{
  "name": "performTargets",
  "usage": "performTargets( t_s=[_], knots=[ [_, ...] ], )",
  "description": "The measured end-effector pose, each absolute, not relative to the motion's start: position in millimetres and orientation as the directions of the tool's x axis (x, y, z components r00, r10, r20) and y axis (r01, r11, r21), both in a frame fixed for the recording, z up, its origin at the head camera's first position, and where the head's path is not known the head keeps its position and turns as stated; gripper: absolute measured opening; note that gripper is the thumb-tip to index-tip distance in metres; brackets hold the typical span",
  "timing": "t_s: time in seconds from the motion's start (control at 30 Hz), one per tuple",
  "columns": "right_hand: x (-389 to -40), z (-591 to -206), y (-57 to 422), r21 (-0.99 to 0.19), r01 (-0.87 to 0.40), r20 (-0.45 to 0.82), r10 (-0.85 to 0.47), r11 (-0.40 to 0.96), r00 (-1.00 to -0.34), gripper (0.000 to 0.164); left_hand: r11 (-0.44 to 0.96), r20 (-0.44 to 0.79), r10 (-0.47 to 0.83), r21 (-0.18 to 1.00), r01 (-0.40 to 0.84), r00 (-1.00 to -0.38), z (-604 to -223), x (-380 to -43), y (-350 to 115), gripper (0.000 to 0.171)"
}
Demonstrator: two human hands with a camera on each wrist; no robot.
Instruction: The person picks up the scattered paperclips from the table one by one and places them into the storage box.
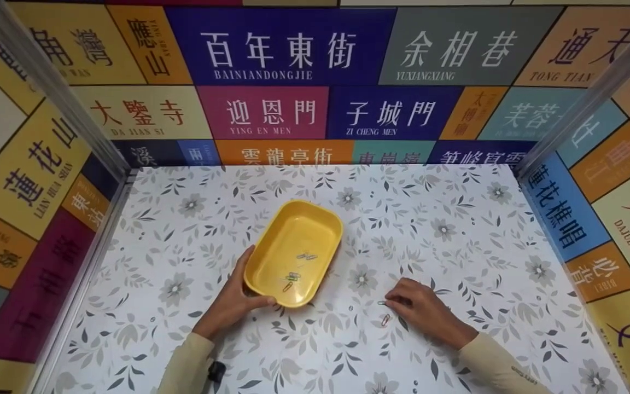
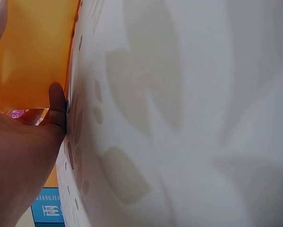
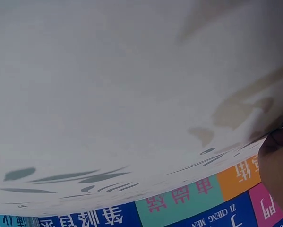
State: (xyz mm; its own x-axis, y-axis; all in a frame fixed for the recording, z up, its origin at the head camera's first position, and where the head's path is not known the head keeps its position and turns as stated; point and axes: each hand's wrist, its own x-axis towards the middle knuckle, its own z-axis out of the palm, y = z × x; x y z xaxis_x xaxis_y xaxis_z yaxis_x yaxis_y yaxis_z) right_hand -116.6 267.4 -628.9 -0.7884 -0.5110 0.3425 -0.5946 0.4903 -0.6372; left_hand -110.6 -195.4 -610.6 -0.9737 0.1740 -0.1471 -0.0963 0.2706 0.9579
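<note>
A yellow plastic tray [image 1: 260, 241] sits at a slant on the flowered table. Its near left corner is held by my left hand [image 1: 231, 306], thumb against the near side and fingers along the left side. In the left wrist view, the thumb [image 2: 57, 101] lies on the tray's wall [image 2: 35, 56]. Several small paper clips [image 1: 293, 277] lie inside on the tray's floor. To the right of the tray, my right hand [image 1: 427, 312] pinches a pale paper clip [image 1: 382, 303] at its fingertips, low over the table. A red paper clip [image 1: 385, 320] lies just below that hand.
The table [image 1: 446, 208] has a white cover with grey flowers and leaves. Panels [image 1: 271, 112] printed with coloured signs enclose it at the back and both sides. Metal posts [image 1: 577, 93] stand at the back corners.
</note>
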Motion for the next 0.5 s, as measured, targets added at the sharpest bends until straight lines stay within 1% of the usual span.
performTargets(
  t_s=[0.17, 0.5],
  knots=[
    [-115.3, -628.3, 267.3, -0.638, -0.603, 0.351, -0.515, 0.480, -0.782, 0.015, 0.280, -0.163, 0.179, 0.954, -0.108, -0.970, -608.8, -109.4, -195.8, 0.133],
    [-112.9, -629.8, 268.5, -0.623, -0.638, 0.399, -0.518, 0.453, -0.756, 0.016, 0.294, -0.183, 0.175, 0.947, -0.126, -0.968, -607.9, -107.5, -196.1, 0.129]
  ],
)
